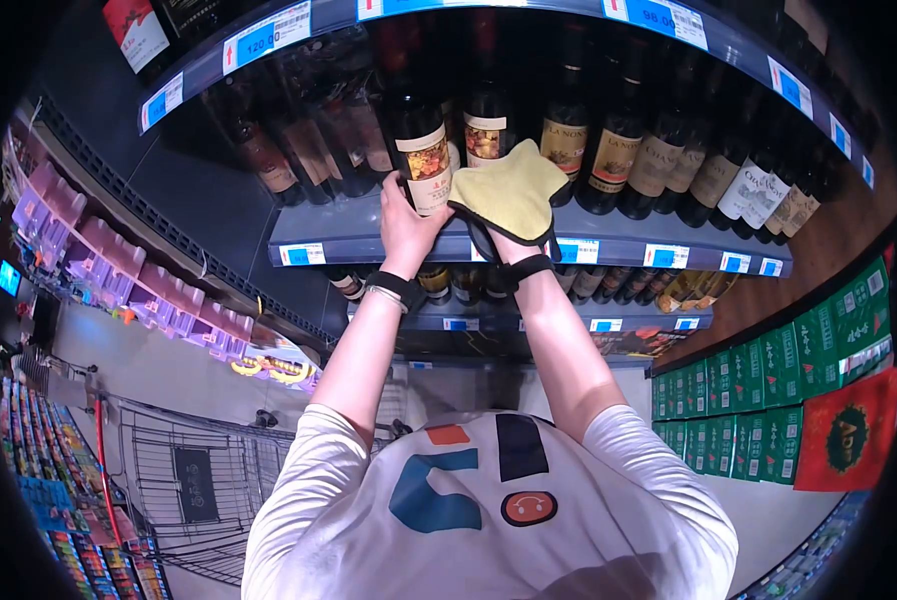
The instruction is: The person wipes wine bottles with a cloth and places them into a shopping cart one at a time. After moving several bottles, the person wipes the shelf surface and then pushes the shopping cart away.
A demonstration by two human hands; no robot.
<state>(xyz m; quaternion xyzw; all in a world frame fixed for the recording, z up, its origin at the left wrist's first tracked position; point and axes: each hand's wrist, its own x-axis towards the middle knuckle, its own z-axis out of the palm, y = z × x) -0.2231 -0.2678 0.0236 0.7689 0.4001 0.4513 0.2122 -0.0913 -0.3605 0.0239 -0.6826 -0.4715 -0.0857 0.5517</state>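
Note:
My left hand (pixel 405 225) grips the lower part of a dark wine bottle (pixel 420 140) with a cream and red label, standing at the front of the shelf (pixel 368 240). Beside it, my right hand (pixel 508 245) is mostly hidden under a yellow cloth (pixel 511 190) that it holds. The cloth is spread against the shelf's front and the bottles behind it. Both wrists wear dark bands.
A row of dark wine bottles (pixel 658 150) fills the shelf, with blue price tags (pixel 666 256) along its edge. Another bottle shelf (pixel 528 322) runs below. Green boxes (pixel 768 385) are stacked at the right. A wire shopping cart (pixel 183 470) stands at the lower left.

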